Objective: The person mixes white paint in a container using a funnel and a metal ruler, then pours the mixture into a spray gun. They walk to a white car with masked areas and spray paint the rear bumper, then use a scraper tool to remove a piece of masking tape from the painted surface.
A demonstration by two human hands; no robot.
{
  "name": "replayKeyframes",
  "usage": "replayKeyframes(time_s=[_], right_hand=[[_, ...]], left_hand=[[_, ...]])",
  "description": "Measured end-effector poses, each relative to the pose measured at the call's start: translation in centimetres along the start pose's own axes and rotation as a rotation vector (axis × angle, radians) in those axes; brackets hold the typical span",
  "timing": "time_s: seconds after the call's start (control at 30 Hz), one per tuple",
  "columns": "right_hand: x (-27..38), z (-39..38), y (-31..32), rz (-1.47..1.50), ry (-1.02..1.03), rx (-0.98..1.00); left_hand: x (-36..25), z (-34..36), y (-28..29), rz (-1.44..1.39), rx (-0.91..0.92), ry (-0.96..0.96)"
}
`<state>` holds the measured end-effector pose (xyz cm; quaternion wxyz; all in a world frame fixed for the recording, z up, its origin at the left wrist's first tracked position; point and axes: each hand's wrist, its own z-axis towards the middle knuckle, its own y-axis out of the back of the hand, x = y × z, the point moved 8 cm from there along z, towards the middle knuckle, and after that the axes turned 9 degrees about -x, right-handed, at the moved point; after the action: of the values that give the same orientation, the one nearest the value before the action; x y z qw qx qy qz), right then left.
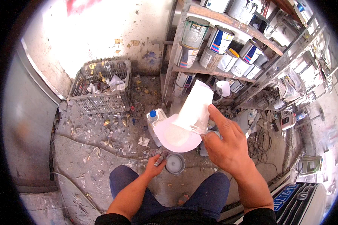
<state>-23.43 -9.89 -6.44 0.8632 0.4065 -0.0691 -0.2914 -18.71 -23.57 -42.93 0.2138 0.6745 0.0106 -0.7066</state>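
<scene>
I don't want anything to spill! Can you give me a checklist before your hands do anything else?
1. Right hand gripping the white tapered piece: ok.
2. Left hand holding the small grey object: ok.
3. Round container standing upright: ok.
4. Blue cap on the white jug: ok; tightness, cannot tell.
5. Floor free of scraps: not ok, litter lies about.

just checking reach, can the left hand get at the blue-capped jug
Probably: the jug stands near the left hand, its blue cap uncovered, though a grey object occupies the grip.
</scene>
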Motion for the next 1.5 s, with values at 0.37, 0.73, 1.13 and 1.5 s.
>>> replayKeyframes(time_s=[0.37,0.73,1.13,1.5], right_hand=[[0.2,0.3,0.6,-0.010,0.007,-0.012],[0.3,0.1,1.1,-0.028,0.012,-0.029],[0.1,-0.1,1.2,-0.037,0.006,-0.024],[-0.3,-0.3,0.9,-0.042,0.004,-0.025]], left_hand=[[-0.4,0.0,-0.1,-0.010,0.020,0.019],[-1.3,-0.1,0.4,-0.064,-0.097,-0.094],[-1.7,-0.1,0.3,-0.078,-0.085,-0.128],[0.7,0.3,-0.7,-0.017,0.029,0.027]])
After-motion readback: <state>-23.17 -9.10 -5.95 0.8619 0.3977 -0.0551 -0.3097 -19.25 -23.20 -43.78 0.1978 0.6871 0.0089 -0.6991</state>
